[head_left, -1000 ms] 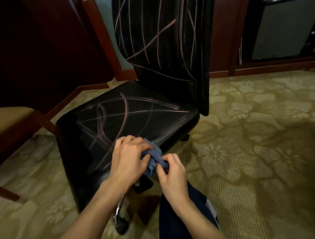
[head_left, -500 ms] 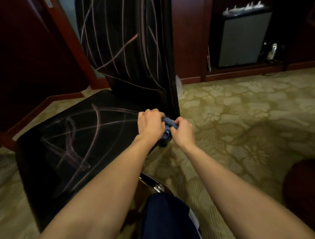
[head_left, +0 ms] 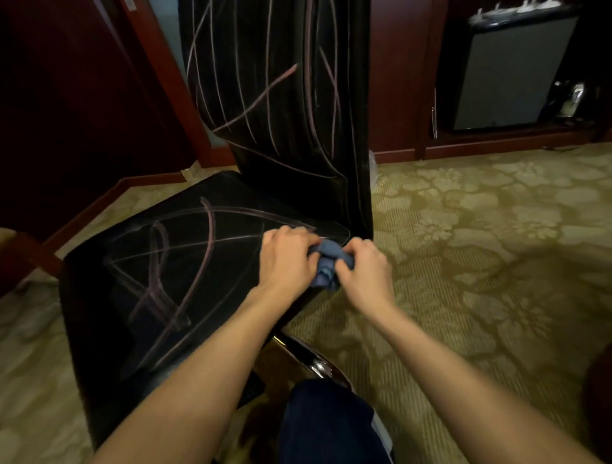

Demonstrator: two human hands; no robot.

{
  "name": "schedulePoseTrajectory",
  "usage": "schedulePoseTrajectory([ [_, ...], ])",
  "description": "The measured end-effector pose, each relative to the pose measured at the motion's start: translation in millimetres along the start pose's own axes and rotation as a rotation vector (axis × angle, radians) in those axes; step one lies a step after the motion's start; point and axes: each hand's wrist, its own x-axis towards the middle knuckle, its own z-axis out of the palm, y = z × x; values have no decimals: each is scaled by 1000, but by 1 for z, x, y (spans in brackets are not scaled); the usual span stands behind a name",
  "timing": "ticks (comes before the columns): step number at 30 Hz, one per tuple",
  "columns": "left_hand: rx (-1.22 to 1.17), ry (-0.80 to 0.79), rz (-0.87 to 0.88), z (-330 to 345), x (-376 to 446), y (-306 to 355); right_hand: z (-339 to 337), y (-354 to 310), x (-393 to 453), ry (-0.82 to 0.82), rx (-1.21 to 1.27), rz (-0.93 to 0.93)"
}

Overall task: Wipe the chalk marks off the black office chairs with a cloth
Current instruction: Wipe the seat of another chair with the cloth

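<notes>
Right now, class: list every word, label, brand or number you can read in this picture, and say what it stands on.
No text can be read.
The pale lines on the black office chair are chalk marks, not letters.
A small tag on the door frame is too blurred to read.

Black chair [head_left: 185, 298], pink chalk marks [head_left: 208, 251]; blue cloth [head_left: 329, 261].

1 black office chair [head_left: 205, 298] with chalk marks, 1 blue cloth [head_left: 328, 265], 2 hands: left hand [head_left: 288, 261], right hand [head_left: 366, 271], 1 grey cabinet [head_left: 510, 69]
</notes>
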Motion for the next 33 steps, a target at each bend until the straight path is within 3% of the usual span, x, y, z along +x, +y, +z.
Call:
schedulePoseTrajectory([
  [4,-51,-4,-15,21,44,29,-10,11,30,7,-155,140],
  [9,23,-42,-48,29,71,44,0,17,52,42,-76,354],
  [13,1,-70,-93,36,74,39,5,6,48,24,-229,281],
  [19,4,-77,-77,22,74,36,-13,-4,48,-36,-230,204],
  [25,-100,-4,-79,-1,-17,-13,-19,-29,13,-221,-266,-103],
  [30,-40,-17,-143,-37,-92,-51,-16,-66,-18,-438,-250,-433],
  [33,16,15,-228,-67,-145,-75,-3,-99,-37,-489,-235,-685],
])
